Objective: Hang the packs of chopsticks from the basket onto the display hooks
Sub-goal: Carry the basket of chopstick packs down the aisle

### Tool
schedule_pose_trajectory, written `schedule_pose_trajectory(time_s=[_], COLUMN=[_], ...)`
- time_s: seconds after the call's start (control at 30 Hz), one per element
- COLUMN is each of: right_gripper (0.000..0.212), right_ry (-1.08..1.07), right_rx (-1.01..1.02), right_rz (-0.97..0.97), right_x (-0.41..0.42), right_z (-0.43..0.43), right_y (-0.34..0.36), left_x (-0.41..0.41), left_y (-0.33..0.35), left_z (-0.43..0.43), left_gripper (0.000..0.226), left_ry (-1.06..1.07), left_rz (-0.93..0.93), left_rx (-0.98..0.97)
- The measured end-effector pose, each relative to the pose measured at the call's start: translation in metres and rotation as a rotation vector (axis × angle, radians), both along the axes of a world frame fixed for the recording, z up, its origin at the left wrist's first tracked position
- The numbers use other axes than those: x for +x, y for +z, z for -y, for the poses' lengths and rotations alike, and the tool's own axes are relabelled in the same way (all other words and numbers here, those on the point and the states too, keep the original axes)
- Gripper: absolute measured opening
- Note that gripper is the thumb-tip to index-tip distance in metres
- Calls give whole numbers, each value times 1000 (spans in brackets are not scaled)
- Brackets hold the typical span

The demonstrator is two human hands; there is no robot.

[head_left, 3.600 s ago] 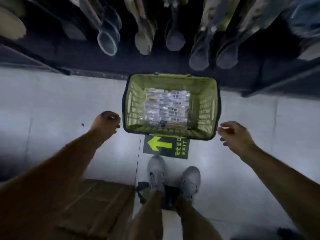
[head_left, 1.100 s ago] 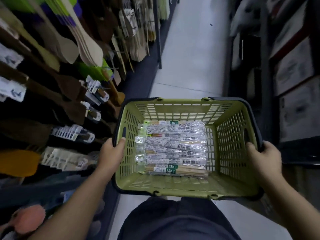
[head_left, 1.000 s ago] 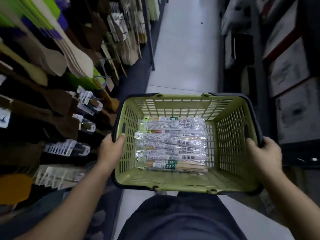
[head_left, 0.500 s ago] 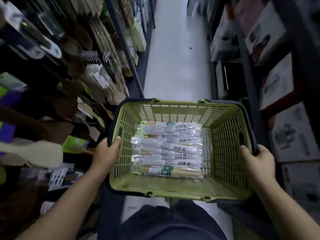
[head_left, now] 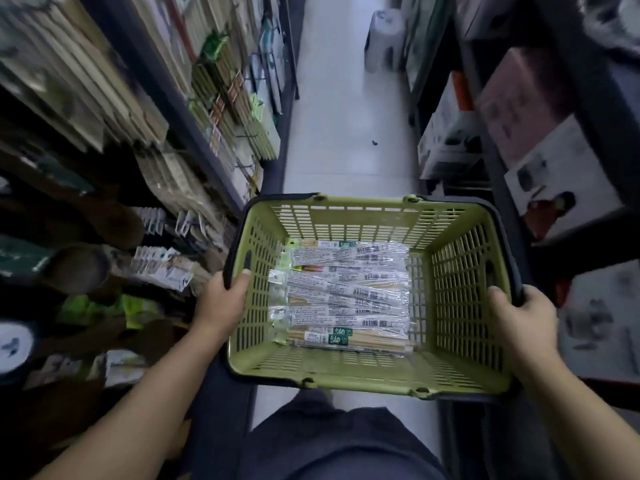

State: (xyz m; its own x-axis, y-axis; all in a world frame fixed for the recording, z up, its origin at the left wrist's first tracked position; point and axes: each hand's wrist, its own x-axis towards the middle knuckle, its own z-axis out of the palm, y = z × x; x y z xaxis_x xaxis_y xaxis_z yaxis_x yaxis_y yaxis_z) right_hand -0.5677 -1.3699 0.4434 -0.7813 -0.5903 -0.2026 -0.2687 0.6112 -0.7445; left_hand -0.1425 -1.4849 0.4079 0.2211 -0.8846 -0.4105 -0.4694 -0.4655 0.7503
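Left hand (head_left: 221,303) wraps the left rim of the basket (head_left: 363,206), thumb hooked over the inner wall. Right hand (head_left: 519,317) grips the right rim the same way, thumb inside. Neither hand holds anything else. The basket is carried level between them over the aisle floor (head_left: 346,116). The packs of chopsticks (head_left: 346,296) lie stacked flat on its bottom, lengthwise across, closer to the left wall. Step reads as transport, with no pack picked yet. Hanging stock (head_left: 225,105) is on the left shelving, boxes (head_left: 554,181) on the right. The next move likely needs one hand freed, or the basket set down, before lifting a pack.
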Motion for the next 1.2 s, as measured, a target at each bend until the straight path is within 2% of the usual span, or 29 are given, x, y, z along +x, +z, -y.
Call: schedule_pose_trajectory(time_s=[0.1,0.3,0.53,0.63,0.8,0.93,1.2], right_gripper=[16,30,17,25,15,19,17], right_ry=[-10,-20,49,77,116,128,80], right_rx=[-21,-21,15,23,35,50,104], right_rz=[-8,-43,-49,-42,-42,-30,-40], right_x=[-11,-44,-102,-128,-158,-179,-212], right_z=[62,189,347,422,541,635,817], right_y=[6,16,9,10,21,13,4], left_x=[-16,-56,-112,-133,-160,-178,-215], left_y=[3,14,8,11,14,5,-6], left_z=[70,203,356,418,522,613,806], left_gripper=[34,37,38,40,45,47,39], left_ry=[-36,-16,27,57,82,86,37], left_rz=[-22,6,38,-14,30,38,13], left_rx=[6,-6,-7,6,16,19,45])
